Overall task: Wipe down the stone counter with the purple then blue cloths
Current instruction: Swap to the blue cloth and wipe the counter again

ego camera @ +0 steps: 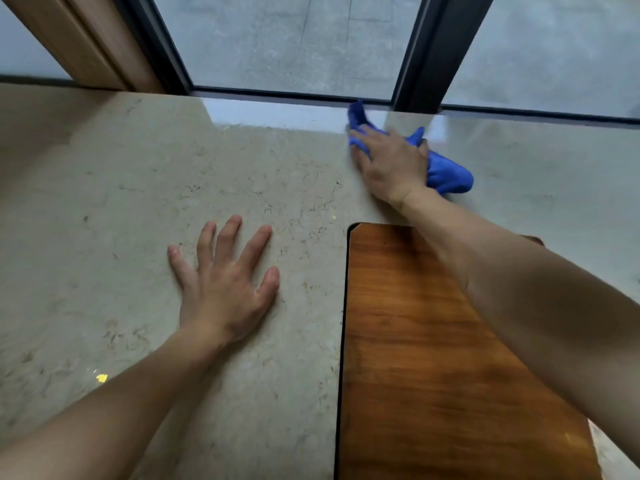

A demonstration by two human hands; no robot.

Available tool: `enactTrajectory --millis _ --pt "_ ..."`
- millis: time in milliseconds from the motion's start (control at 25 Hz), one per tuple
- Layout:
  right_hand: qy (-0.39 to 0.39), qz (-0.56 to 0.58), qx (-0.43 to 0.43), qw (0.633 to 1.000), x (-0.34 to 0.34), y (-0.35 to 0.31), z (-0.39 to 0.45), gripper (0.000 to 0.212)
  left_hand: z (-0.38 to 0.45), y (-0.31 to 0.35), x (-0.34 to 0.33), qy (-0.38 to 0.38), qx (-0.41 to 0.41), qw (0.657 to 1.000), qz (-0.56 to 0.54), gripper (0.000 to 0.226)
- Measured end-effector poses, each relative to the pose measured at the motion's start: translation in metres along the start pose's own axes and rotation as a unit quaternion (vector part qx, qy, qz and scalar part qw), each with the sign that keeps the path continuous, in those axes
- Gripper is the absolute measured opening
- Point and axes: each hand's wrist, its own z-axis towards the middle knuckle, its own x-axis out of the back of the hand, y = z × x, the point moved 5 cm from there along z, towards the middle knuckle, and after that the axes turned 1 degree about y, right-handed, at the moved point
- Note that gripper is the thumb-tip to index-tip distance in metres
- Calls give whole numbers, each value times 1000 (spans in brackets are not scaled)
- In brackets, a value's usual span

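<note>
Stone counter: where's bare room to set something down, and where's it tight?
Most of the stone counter is bare: the wide stretch left of the left hand, and the strip between that hand and the window frame. Far right beyond the blue cloth is free too. It is tight where the right hand presses the cloth, above the wooden board.
</note>
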Motion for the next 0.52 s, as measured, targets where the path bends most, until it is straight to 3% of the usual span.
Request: enactTrajectory --millis 120,280,520 --pt "-32 10 56 998 -7 -20 -62 47 5 0 0 -4 4 1000 3 70" --pt "-50 -2 49 998 -15 -27 -160 46 2 0 -1 6 -9 1000 0 67" --pt "-18 -21 31 999 -14 -68 -345 44 -27 -4 6 26 -36 999 -14 61"
